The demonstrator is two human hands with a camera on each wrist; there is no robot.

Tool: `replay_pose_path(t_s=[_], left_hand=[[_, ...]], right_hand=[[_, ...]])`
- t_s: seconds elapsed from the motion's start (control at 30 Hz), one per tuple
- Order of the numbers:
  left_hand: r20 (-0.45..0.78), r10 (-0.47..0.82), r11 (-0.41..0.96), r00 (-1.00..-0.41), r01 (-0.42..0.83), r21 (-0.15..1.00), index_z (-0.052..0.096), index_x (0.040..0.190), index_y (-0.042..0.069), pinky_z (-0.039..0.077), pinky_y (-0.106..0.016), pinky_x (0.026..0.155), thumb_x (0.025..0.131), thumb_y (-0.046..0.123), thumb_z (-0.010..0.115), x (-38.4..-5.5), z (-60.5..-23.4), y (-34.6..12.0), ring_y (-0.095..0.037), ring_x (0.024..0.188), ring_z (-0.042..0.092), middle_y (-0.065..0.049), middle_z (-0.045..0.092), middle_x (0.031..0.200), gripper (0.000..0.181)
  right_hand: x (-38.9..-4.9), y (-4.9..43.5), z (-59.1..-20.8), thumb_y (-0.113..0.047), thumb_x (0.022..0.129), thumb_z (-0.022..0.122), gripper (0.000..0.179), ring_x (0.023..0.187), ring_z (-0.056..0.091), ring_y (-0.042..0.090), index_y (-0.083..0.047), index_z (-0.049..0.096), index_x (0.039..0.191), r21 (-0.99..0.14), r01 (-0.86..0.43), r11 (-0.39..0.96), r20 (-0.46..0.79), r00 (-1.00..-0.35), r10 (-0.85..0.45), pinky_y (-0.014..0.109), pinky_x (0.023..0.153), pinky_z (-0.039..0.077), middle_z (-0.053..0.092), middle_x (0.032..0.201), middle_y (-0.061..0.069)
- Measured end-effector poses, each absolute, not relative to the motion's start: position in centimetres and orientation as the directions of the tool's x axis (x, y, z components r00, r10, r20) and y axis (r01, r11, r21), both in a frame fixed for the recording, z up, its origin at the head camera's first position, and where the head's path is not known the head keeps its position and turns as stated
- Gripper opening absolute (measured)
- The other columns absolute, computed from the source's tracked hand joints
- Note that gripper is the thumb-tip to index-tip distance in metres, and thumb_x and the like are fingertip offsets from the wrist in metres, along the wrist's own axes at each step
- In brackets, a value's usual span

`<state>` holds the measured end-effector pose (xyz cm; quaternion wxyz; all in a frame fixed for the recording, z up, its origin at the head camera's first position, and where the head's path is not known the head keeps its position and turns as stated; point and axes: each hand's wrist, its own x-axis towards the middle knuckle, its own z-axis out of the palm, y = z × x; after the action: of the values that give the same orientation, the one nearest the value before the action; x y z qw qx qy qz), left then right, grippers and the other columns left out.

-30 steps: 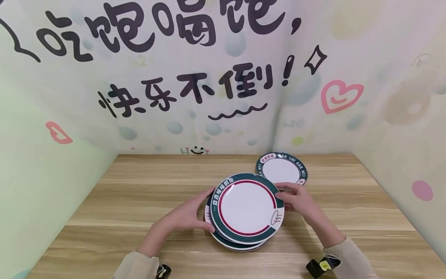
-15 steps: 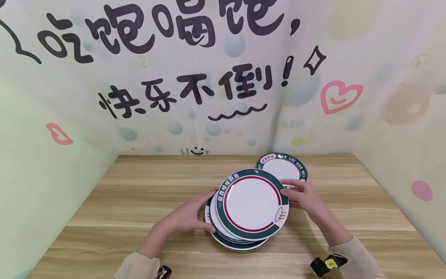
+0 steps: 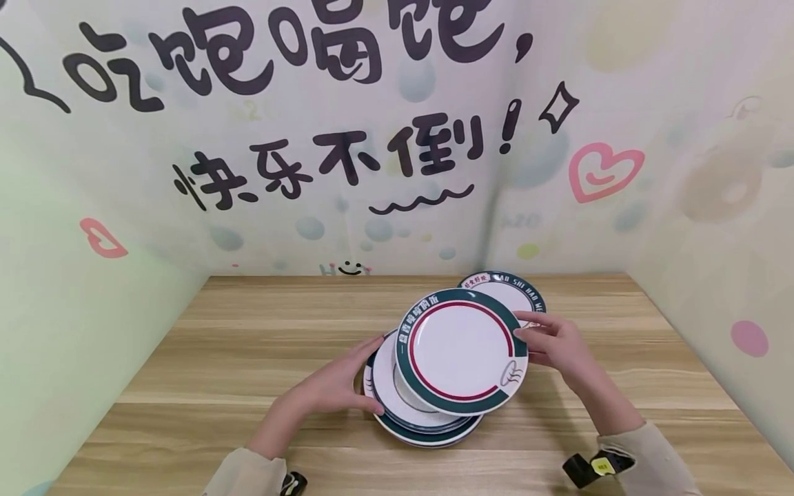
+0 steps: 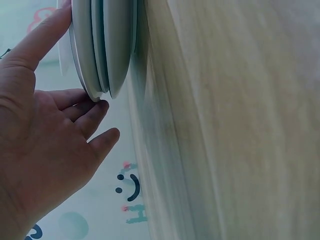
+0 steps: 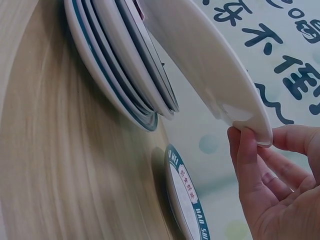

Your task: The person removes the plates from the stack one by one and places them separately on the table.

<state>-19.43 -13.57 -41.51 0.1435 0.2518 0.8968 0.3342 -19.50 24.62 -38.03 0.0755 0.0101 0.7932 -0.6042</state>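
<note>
My right hand [image 3: 558,348] pinches the right rim of a round white plate [image 3: 462,351] with a dark green border and a red inner ring. In the right wrist view the raised plate [image 5: 220,75] tilts, its underside showing, with thumb and fingertips at its edge. Below it stands a stack of plates [image 3: 386,382], partly covered by the raised one. My left hand [image 3: 329,386] holds the stack's left side, thumb toward the front and fingers toward the back. Left wrist view: fingertips lie right at the rims of the stacked plates [image 4: 100,50].
Behind the raised plate, a green-bordered plate [image 3: 527,296] lies on the wooden table [image 3: 248,331] near the back wall [image 3: 279,241], partly hidden. Dark straps with small devices [image 3: 598,468] sit at the sleeves.
My right hand has lifted the top plate off the stack and carried it right and toward the back. More of the stack now shows. The left hand has stayed in place.
</note>
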Motion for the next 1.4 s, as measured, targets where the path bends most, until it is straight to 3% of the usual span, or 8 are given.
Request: replay_pose_path(t_s=[0.23, 0.67, 0.97, 1.13, 1.4], left_hand=[[-0.073, 0.557, 0.635, -0.827, 0.367, 0.680, 0.024, 0.159, 0.009, 0.027, -0.058, 0.122, 0.073, 0.042, 0.088, -19.4, -41.5, -13.6, -0.038, 0.151, 0.026, -0.015, 0.024, 0.165, 0.112], [-0.043, 0.569, 0.628, -0.821, 0.400, 0.667, 0.025, 0.158, 0.006, 0.028, -0.058, 0.121, 0.073, 0.040, 0.088, -19.4, -41.4, -13.7, -0.039, 0.150, 0.027, -0.018, 0.024, 0.165, 0.111], [-0.052, 0.568, 0.625, -0.821, 0.390, 0.676, 0.022, 0.158, 0.005, 0.027, -0.058, 0.121, 0.072, 0.041, 0.088, -19.2, -41.6, -13.7, -0.039, 0.151, 0.025, -0.020, 0.022, 0.165, 0.115], [-0.041, 0.576, 0.616, -0.816, 0.401, 0.679, 0.021, 0.159, 0.005, 0.027, -0.059, 0.121, 0.071, 0.040, 0.089, -19.2, -41.7, -13.7, -0.039, 0.151, 0.025, -0.020, 0.021, 0.165, 0.116], [-0.051, 0.568, 0.628, -0.822, 0.392, 0.672, 0.022, 0.159, 0.008, 0.029, -0.057, 0.121, 0.071, 0.042, 0.088, -19.3, -41.8, -13.7, -0.037, 0.151, 0.026, -0.016, 0.021, 0.166, 0.115]], right_hand=[[-19.6, 25.8, -37.4, -0.021, 0.099, 0.061, 0.058, 0.081, 0.071, 0.006, 0.005, 0.042, 0.147, -0.963, 0.102, 0.250, -0.117, -0.992, -0.047, 0.025, 0.077, 0.062, 0.069, 0.097, -0.005], [-19.8, 28.0, -36.9, -0.024, 0.098, 0.064, 0.052, 0.081, 0.072, 0.003, -0.005, 0.049, 0.144, -0.979, 0.114, 0.170, -0.116, -0.993, -0.001, 0.020, 0.076, 0.061, 0.072, 0.089, -0.019], [-19.9, 28.8, -36.9, -0.022, 0.096, 0.067, 0.024, 0.078, 0.072, 0.003, -0.030, 0.067, 0.118, -0.988, 0.115, 0.102, -0.112, -0.993, 0.034, 0.020, 0.074, 0.061, 0.071, 0.088, -0.020], [-19.8, 29.8, -37.0, -0.022, 0.095, 0.068, 0.019, 0.075, 0.072, 0.004, -0.037, 0.068, 0.105, -0.992, 0.108, 0.063, -0.105, -0.993, 0.057, 0.020, 0.071, 0.061, 0.071, 0.086, -0.020], [-19.5, 31.2, -37.2, -0.024, 0.095, 0.069, 0.021, 0.076, 0.072, 0.003, -0.033, 0.068, 0.113, -0.992, 0.115, 0.059, -0.109, -0.990, 0.086, 0.018, 0.071, 0.060, 0.071, 0.087, -0.021]])
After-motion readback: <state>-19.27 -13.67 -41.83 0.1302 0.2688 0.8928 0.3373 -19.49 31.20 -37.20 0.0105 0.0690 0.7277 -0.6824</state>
